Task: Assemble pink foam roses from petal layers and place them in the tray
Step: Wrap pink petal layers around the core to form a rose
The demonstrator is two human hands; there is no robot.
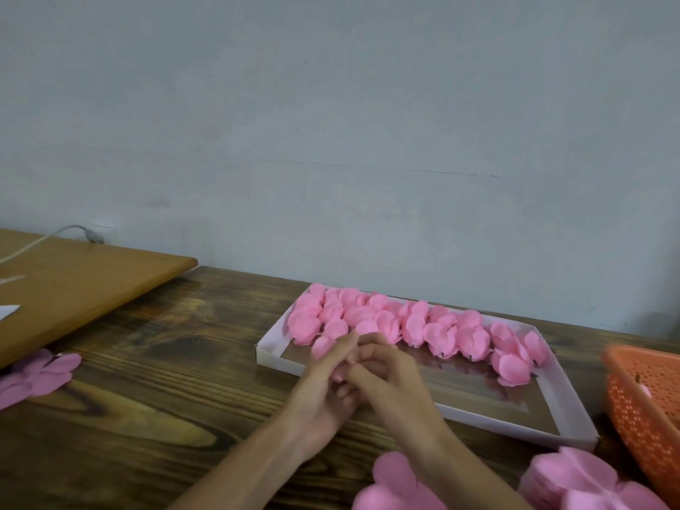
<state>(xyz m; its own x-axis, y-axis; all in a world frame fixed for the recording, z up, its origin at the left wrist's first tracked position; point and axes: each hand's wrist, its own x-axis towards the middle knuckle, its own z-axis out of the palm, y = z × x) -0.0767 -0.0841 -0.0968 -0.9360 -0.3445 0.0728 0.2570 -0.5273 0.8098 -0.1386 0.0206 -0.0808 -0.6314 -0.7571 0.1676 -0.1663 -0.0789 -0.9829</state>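
My left hand (323, 392) and my right hand (390, 380) meet over the near left corner of the white tray (566, 410). Together they hold a pink foam rose (323, 346); only a petal shows above my left fingers, the rest is hidden between the hands. Several finished pink roses (415, 325) lie in rows along the tray's far side and down its right end. Stacks of flat pink petal layers (585, 480) lie at the bottom right, one stack of petal layers (397, 484) under my right forearm.
An orange perforated basket (647, 410) stands at the right edge. More pink petal layers (36, 377) lie at the far left beside a light wooden board (73, 288) with a white cable. The dark wooden table (165, 399) meets a grey wall behind the tray.
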